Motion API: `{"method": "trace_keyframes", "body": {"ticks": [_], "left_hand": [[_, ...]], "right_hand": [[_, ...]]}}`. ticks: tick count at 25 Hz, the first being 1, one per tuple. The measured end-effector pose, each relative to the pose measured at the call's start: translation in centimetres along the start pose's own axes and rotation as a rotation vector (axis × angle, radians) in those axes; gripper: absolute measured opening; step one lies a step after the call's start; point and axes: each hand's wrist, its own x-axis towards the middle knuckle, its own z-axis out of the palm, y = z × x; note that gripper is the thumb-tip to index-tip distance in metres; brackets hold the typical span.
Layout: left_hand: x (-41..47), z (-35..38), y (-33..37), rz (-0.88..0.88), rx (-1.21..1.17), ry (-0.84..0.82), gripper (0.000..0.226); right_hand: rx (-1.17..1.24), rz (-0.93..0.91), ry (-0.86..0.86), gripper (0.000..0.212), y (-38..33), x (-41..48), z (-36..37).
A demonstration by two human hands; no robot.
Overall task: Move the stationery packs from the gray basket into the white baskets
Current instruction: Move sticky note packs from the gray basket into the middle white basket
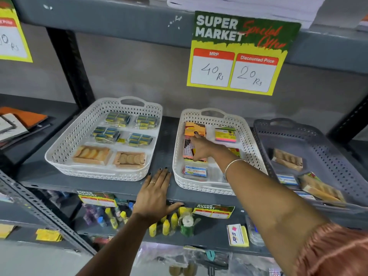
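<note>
Two white baskets sit on the grey shelf. The left white basket (65,148) holds blue-yellow packs and two tan packs. My right hand (201,148) reaches into the middle white basket (177,156), fingers closed over a pink stationery pack (188,151), with the index finger touching an orange pack (194,128). A sticky-note pack (225,134) and a blue-white box (195,171) also lie there. The gray basket (328,156) at the right holds a tan pack (287,159) and several others (320,188). My left hand (155,196) lies flat on the shelf between the white baskets.
A price sign (239,54) hangs from the upper shelf above the middle basket. A black upright post (71,66) stands behind the left basket. Notebooks (18,124) lie at the far left. The lower shelf carries glue bottles (165,226) and tape.
</note>
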Motion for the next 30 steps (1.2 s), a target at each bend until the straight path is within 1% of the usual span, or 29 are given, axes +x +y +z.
{"method": "trace_keyframes", "body": {"ticks": [2, 6, 8, 10, 11, 14, 19, 22, 25, 30], "left_hand": [[0.0, 0.0, 0.0, -0.003, -0.001, -0.008, 0.099], [0.0, -0.1, 0.1, -0.009, -0.001, -0.011, 0.1], [0.0, -0.1, 0.1, -0.011, -0.002, -0.011, 0.1], [0.0, -0.2, 0.1, -0.011, -0.006, -0.014, 0.1], [0.0, -0.2, 0.1, -0.012, -0.006, -0.013, 0.1], [0.1, -0.3, 0.1, -0.015, -0.005, -0.019, 0.1], [0.0, -0.3, 0.2, -0.019, -0.004, -0.028, 0.1], [0.0, -0.3, 0.2, -0.017, -0.002, -0.021, 0.099], [0.0, -0.3, 0.2, -0.017, 0.0, -0.022, 0.099], [0.0, -0.1, 0.1, -0.019, -0.004, -0.017, 0.1]], "right_hand": [[-0.006, -0.021, -0.016, 0.091, 0.1, 0.0, 0.0], [-0.106, -0.055, -0.014, 0.089, 1.1, 0.3, 0.3], [-0.026, 0.003, 0.019, 0.078, 0.8, 0.4, 0.0], [0.113, 0.093, 0.098, 0.06, 0.0, 0.5, -0.8], [0.131, 0.137, 0.122, 0.057, -0.4, 0.5, -1.1], [0.077, 0.209, 0.089, 0.072, -1.3, 0.4, -0.7], [0.067, 0.228, 0.071, 0.07, -1.5, 0.2, -0.5], [0.005, 0.177, 0.032, 0.077, -1.4, -0.1, -1.0], [-0.047, 0.097, 0.028, 0.081, -1.1, -0.2, -0.5], [-0.051, 0.034, 0.035, 0.089, -0.9, -0.7, -0.1]]}}
